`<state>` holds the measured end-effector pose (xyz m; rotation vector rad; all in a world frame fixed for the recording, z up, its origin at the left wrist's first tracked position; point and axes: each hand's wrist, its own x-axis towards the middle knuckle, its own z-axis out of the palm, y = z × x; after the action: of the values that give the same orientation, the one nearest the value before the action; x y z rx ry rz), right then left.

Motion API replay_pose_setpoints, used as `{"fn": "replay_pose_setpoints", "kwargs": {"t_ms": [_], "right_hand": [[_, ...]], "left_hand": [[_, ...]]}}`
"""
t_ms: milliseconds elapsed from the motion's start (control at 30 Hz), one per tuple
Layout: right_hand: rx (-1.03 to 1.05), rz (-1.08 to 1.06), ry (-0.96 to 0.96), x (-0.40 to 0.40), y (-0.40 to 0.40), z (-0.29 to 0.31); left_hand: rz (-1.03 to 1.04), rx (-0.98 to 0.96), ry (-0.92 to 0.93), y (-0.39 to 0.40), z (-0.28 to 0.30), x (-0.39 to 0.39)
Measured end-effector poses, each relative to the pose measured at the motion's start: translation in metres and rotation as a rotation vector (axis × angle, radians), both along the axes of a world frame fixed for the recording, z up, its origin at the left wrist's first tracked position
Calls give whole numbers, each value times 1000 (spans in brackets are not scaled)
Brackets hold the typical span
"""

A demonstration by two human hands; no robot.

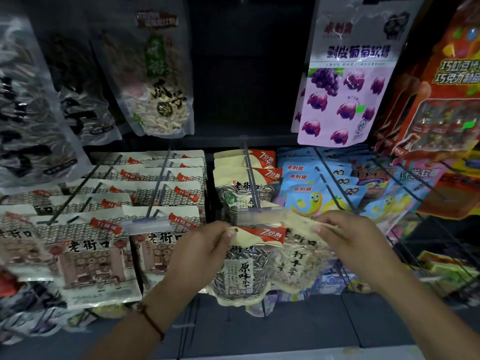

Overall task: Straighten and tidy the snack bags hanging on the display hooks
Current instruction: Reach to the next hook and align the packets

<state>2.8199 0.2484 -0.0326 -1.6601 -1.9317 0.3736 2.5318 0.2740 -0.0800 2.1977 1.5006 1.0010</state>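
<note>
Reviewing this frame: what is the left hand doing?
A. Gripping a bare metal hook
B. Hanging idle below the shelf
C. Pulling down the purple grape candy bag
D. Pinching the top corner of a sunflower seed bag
D: the left hand pinches the cream top corner of the sunflower seed bag at the front of the middle hook, while the right hand holds the pale bag beside it.

left grip (205,245) pinching, right grip (345,235) pinching
</note>
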Motion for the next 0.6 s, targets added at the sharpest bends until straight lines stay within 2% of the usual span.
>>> {"fn": "replay_pose_setpoints", "kwargs": {"t_ms": [133,267,433,600], "right_hand": [[75,-142,-5,23,-31,18],[122,-220,3,30,-53,28],[138,-250,-59,27,-63,27],[65,-224,17,22,-62,25]], "left_hand": [[-35,-37,72,14,2,12],[-49,-66,45,33,-1,19],[-147,-28,-1,52,1,23],[-217,-26,-1,66,12,23]]}}
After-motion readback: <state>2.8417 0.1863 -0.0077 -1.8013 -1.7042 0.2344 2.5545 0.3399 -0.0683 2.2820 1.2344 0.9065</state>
